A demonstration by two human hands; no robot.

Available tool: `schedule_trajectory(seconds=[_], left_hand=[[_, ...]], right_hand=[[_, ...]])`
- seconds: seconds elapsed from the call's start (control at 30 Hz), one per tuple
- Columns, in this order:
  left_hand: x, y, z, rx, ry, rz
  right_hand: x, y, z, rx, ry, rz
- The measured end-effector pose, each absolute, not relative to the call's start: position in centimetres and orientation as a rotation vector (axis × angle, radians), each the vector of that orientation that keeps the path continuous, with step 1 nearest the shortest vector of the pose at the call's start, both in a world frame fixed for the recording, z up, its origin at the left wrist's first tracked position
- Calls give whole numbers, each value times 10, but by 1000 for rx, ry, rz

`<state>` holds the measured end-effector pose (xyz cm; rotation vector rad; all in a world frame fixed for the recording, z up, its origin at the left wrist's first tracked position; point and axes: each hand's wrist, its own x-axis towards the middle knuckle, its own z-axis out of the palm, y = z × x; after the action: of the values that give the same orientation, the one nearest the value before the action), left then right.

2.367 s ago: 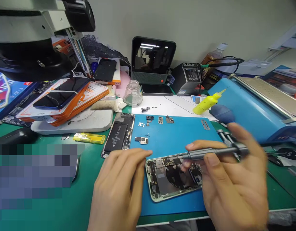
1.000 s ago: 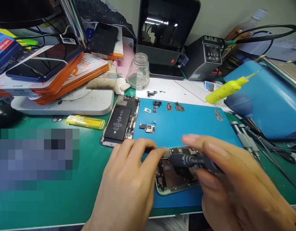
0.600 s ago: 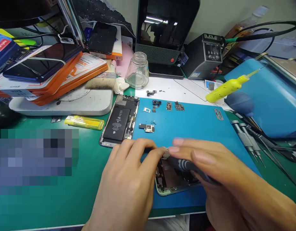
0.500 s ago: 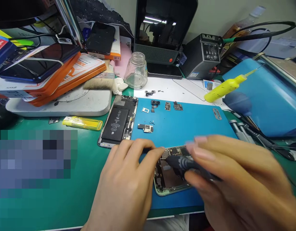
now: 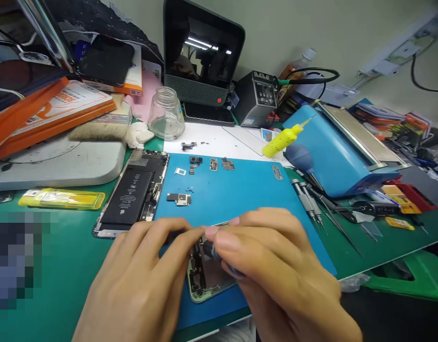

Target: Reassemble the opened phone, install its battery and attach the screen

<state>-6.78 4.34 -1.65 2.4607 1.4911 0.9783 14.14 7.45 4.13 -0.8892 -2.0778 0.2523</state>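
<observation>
An opened phone body (image 5: 212,288) with bare inner parts lies on the blue mat (image 5: 236,190). My left hand (image 5: 140,270) is curled at its upper left edge, the fingertips gripping near the frame. My right hand (image 5: 275,256) is closed around a dark tool with grey markings (image 5: 212,250), its end low over the phone's inside. The tool's kind and much of the phone are hidden by my fingers, which nearly meet. Left of the mat lies another phone part with a black battery (image 5: 128,197). A small board (image 5: 179,199), a camera module (image 5: 195,161) and metal plates (image 5: 228,164) lie beyond my hands.
A glass jar (image 5: 166,114) and a dark screen (image 5: 204,47) stand behind the mat. To the right are a yellow bottle (image 5: 281,142), a blue blower bulb (image 5: 300,158), screwdrivers (image 5: 307,202) and tweezers (image 5: 343,232). Stacked boxes (image 5: 62,109) and a yellow case (image 5: 62,198) are left.
The view has turned right, so everything sits further left. My right hand has drawn in against my left fingertips and covers more of the dark tool.
</observation>
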Motion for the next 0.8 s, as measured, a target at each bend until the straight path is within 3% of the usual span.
schedule_trajectory(seconds=[0.17,0.37,0.53,0.8], left_hand=[[-65,43,-14,2464,1528,960],[-64,40,-15,2614,1537,920],[-71,47,-22,2888,1371,813],[-51,43,-17,2758,1544,990]], right_hand=[[139,75,37,-854,-2004,342],[193,86,45,-1171,-1193,195],[247,89,41,-1686,-1669,-153],[259,80,20,-1656,-2232,-469]])
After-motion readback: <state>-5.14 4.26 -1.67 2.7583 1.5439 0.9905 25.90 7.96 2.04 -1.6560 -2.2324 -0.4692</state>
